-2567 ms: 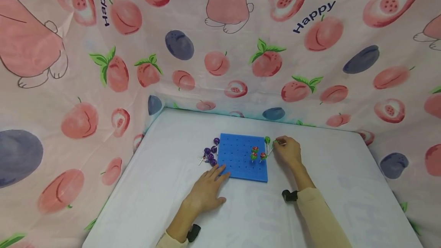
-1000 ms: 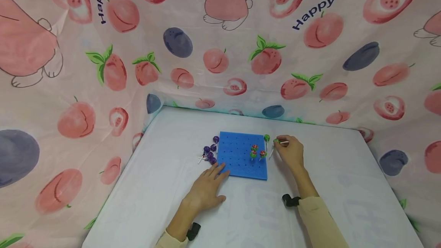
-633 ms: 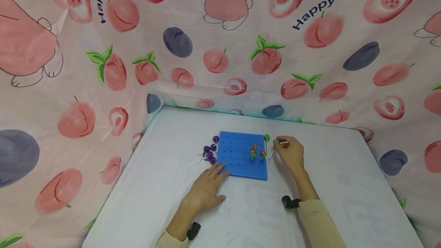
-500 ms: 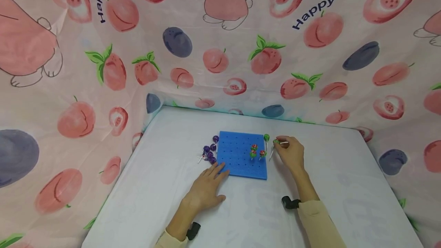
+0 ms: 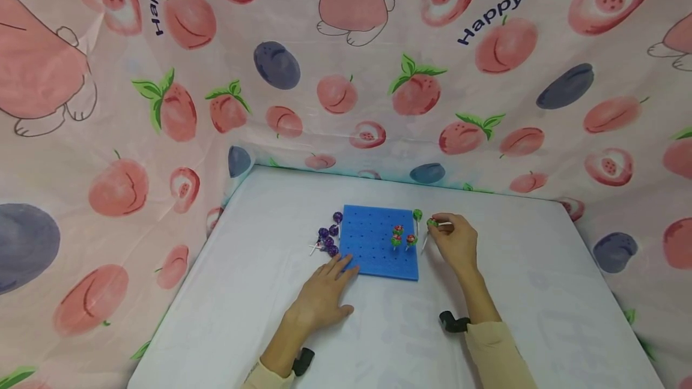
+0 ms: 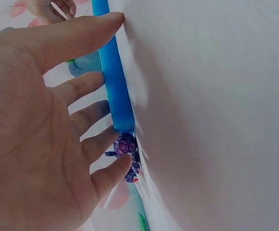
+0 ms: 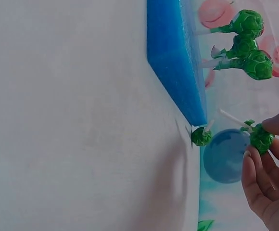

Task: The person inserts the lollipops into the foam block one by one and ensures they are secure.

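Note:
In the head view my right hand (image 5: 455, 244) is just right of the blue pegboard-like foam block (image 5: 373, 263), pinching a green-wrapped lollipop (image 7: 262, 138) by its head. Its white stick points down toward the block's side. Another green lollipop (image 5: 417, 215) lies along the block's right edge. Three lollipops with red and green wrappers (image 5: 397, 240) stand in holes on the block's right part. My left hand (image 5: 322, 299) has its fingers spread, fingertips at the block's near left corner. In the left wrist view its thumb and fingers lie along the block's blue side (image 6: 118, 86).
Several purple-wrapped lollipops (image 5: 328, 242) lie in a loose cluster along the block's left edge, close to my left fingertips. A white cloth covers the table (image 5: 389, 335). Behind it and at the left rises a fruit-printed curtain (image 5: 303, 107).
The lollipop between my right fingers has turned slightly, with more red showing on its wrapper. My left hand stays in place at the block's corner.

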